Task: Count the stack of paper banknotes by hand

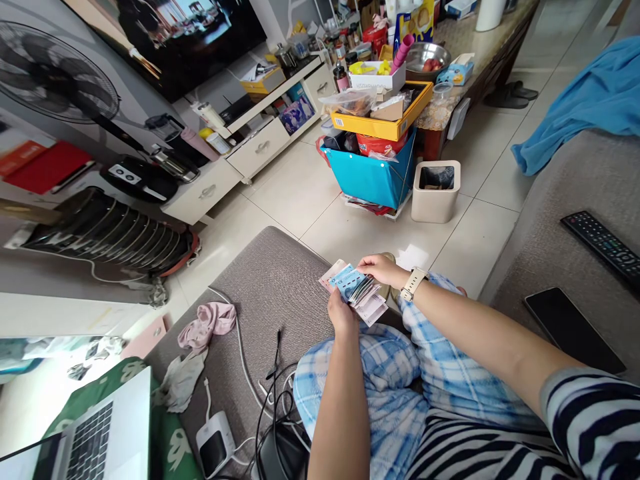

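Note:
A thick stack of paper tickets [347, 283], blue and pale pink with print on them, is held in front of me above my lap. My left hand [343, 312] grips the stack from below and left, fingers wrapped under it. With fingertips pinched at the upper right edge, my right hand [381, 269] also holds the stack; a pale watch [414, 283] is on that wrist. Some tickets fan out past the lower right and upper left of the pile. Details of the print are too small to read.
I sit on a grey sofa [280, 287]. Cables [277, 393], a power strip [215, 437] and a laptop [113, 433] lie to my left. A phone [573, 327] and remote [603, 243] are at right. Ahead stand a blue bin [373, 177] and a beige trash can [436, 200].

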Demonstrator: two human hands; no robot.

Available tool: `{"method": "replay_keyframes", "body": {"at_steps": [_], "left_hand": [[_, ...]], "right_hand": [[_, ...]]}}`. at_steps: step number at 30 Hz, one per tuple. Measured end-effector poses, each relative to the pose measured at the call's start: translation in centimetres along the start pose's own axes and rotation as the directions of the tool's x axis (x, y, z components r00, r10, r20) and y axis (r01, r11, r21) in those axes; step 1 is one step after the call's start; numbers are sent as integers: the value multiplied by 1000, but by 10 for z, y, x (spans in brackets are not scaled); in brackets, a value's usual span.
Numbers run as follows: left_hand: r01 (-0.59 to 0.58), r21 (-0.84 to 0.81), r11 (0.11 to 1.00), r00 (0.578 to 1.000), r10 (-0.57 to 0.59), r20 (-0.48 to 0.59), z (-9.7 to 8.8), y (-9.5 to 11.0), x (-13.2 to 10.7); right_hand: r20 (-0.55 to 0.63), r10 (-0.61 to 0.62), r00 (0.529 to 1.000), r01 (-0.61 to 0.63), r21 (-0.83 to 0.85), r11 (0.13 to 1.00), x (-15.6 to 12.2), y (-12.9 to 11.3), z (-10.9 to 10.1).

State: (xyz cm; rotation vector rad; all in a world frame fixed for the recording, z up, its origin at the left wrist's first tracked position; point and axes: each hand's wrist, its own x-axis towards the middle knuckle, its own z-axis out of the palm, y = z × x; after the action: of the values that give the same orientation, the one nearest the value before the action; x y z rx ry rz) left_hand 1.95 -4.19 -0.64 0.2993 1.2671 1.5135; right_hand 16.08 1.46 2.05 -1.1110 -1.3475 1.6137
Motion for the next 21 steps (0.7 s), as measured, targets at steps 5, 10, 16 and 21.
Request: {"method": "replay_keyframes", "body": {"at_steps": [5,10,16,21], "left_hand": [[-12,17,1000,1000,12,-10,-1,0,0],[18,-2,1000,1000,-18,-2,-1,0,0],[4,-10,1000,1000,-5,-21,5,5,-6],[18,8,1000,1000,-18,3,8,10,-11]], "right_hand": [[-8,20,1000,-20,30,999,0,-1,0],[28,16,999,-18,74,997,0,-1,0],[11,10,1000,-10,36,999,-2,-2,0],[-140,17,990,-14,22,1000,0,-1,1]]}}
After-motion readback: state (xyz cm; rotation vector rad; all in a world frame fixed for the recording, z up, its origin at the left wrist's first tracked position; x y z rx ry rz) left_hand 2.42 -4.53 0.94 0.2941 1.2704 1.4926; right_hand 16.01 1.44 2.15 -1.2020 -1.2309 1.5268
